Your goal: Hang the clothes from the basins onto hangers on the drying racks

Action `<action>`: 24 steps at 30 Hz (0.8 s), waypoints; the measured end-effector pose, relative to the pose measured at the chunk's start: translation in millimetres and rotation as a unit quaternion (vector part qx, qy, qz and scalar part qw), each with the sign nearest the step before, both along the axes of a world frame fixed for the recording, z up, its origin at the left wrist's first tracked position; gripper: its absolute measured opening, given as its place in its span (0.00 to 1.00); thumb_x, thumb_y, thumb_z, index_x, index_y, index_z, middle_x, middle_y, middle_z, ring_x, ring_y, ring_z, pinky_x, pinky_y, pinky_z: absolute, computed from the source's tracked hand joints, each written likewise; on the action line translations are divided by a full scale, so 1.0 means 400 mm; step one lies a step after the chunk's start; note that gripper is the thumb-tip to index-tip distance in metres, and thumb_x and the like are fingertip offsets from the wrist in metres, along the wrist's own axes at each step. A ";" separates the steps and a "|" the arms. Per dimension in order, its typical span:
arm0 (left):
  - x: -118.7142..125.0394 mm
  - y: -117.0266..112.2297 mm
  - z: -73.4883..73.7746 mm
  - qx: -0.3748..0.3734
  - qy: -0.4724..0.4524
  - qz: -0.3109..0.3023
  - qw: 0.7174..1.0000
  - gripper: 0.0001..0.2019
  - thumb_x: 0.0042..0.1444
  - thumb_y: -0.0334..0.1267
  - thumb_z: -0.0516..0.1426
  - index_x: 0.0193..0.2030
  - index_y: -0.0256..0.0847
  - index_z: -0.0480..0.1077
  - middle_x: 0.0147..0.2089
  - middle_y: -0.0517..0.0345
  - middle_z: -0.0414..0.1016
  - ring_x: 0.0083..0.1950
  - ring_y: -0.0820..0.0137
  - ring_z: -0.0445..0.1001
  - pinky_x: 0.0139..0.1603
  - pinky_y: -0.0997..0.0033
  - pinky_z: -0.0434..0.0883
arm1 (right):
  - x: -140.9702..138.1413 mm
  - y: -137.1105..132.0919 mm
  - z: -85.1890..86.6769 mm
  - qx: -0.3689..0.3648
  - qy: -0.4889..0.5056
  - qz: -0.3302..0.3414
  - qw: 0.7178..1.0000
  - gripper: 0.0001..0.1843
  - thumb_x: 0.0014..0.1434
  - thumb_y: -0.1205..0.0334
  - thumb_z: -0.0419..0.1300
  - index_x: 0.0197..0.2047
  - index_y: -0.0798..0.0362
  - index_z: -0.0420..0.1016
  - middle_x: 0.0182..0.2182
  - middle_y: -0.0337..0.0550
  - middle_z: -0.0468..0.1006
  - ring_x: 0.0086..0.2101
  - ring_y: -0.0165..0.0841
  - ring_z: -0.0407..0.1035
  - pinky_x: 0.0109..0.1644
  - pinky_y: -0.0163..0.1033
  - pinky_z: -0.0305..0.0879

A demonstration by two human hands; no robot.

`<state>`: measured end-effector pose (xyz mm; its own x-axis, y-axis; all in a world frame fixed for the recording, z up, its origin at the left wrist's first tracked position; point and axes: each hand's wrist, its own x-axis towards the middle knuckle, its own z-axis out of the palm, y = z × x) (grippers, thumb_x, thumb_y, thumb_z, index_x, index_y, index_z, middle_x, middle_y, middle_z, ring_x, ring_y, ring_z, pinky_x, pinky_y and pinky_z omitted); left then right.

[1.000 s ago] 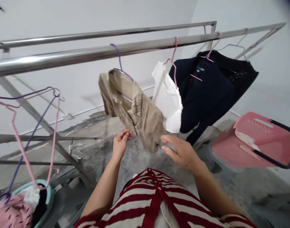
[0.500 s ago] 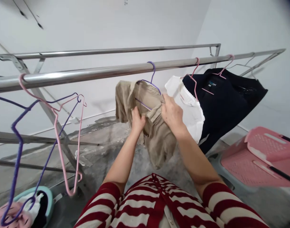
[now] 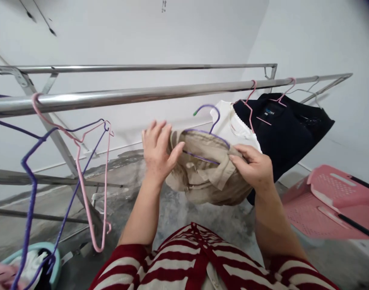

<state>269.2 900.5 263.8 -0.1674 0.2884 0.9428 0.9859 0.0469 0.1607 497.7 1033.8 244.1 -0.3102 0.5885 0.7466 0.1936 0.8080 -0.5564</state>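
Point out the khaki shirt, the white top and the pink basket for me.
Khaki shirt (image 3: 213,190): head view, on the bunched cloth below the collar.
White top (image 3: 228,132): head view, on its upper part, beside the neckline.
Pink basket (image 3: 308,215): head view, on its side wall.

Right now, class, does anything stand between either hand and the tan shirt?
Nothing visible does. The right hand grips the tan shirt; the open left hand is at its other side, contact unclear. The white top hangs behind it, not between.
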 end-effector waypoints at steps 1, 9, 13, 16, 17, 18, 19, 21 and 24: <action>0.003 -0.003 -0.003 -0.052 0.014 -0.005 0.999 0.23 0.55 0.49 0.56 0.55 0.42 0.65 0.57 0.48 0.68 0.63 0.58 0.61 0.66 0.48 0.47 | 0.012 0.004 -0.024 -0.023 -0.003 0.019 1.000 0.12 0.52 0.59 0.61 0.41 0.51 0.77 0.34 0.41 0.79 0.33 0.34 0.74 0.41 0.39 0.71; 0.032 0.051 -0.132 -0.321 0.008 -0.022 0.947 0.14 0.56 0.35 0.49 0.47 0.40 0.71 0.39 0.50 0.76 0.43 0.63 0.72 0.46 0.65 0.66 | 0.013 -0.003 -0.096 -0.054 -0.117 0.119 0.985 0.15 0.53 0.56 0.59 0.44 0.52 0.74 0.40 0.45 0.77 0.42 0.36 0.71 0.47 0.41 0.68; 0.082 0.065 -0.196 -0.422 0.025 -0.105 0.900 0.15 0.55 0.32 0.49 0.48 0.42 0.70 0.42 0.51 0.75 0.46 0.63 0.71 0.52 0.61 0.65 | -0.020 -0.017 -0.123 -0.089 -0.138 0.073 0.984 0.13 0.56 0.56 0.54 0.41 0.51 0.73 0.35 0.43 0.77 0.39 0.36 0.70 0.43 0.39 0.67; 0.088 0.057 -0.236 -0.424 -0.008 -0.054 0.904 0.16 0.54 0.31 0.49 0.48 0.44 0.70 0.50 0.49 0.72 0.53 0.59 0.68 0.61 0.48 0.55 | -0.012 -0.014 -0.159 -0.108 -0.153 0.063 0.980 0.11 0.57 0.56 0.52 0.36 0.50 0.73 0.31 0.42 0.76 0.35 0.35 0.70 0.39 0.37 0.65; 0.082 0.053 -0.250 -0.416 -0.045 -0.022 0.908 0.16 0.54 0.30 0.49 0.48 0.43 0.69 0.53 0.47 0.71 0.55 0.57 0.67 0.62 0.45 0.53 | -0.003 -0.012 -0.170 -0.112 -0.158 0.063 0.979 0.11 0.57 0.56 0.51 0.35 0.50 0.73 0.30 0.42 0.76 0.34 0.34 0.69 0.37 0.37 0.64; 0.071 0.050 -0.265 -0.403 -0.104 0.003 0.909 0.17 0.53 0.30 0.50 0.48 0.41 0.69 0.56 0.44 0.69 0.56 0.55 0.66 0.62 0.44 0.53 | 0.008 -0.011 -0.179 -0.117 -0.166 0.064 0.977 0.11 0.57 0.56 0.51 0.34 0.50 0.73 0.30 0.41 0.76 0.32 0.34 0.69 0.35 0.36 0.63; 0.058 0.048 -0.281 -0.387 -0.176 0.018 0.905 0.17 0.52 0.29 0.50 0.48 0.40 0.70 0.56 0.42 0.69 0.57 0.54 0.66 0.61 0.45 0.54 | 0.021 -0.010 -0.187 -0.122 -0.177 0.067 0.974 0.12 0.57 0.55 0.51 0.34 0.50 0.73 0.29 0.41 0.76 0.31 0.33 0.68 0.33 0.36 0.62; 0.026 0.045 -0.311 -0.355 -0.310 0.018 0.882 0.16 0.49 0.28 0.51 0.45 0.38 0.71 0.52 0.40 0.72 0.55 0.53 0.68 0.57 0.50 0.59 | 0.048 -0.010 -0.199 -0.134 -0.204 0.083 0.966 0.13 0.58 0.54 0.50 0.33 0.51 0.73 0.27 0.40 0.75 0.28 0.33 0.67 0.30 0.35 0.60; -0.019 0.040 -0.342 -0.331 -0.409 -0.020 0.850 0.14 0.45 0.27 0.51 0.37 0.39 0.74 0.37 0.47 0.78 0.45 0.57 0.73 0.49 0.60 0.65 | 0.093 -0.010 -0.217 -0.146 -0.204 0.135 0.958 0.14 0.58 0.53 0.52 0.32 0.51 0.73 0.24 0.40 0.74 0.26 0.32 0.67 0.30 0.36 0.61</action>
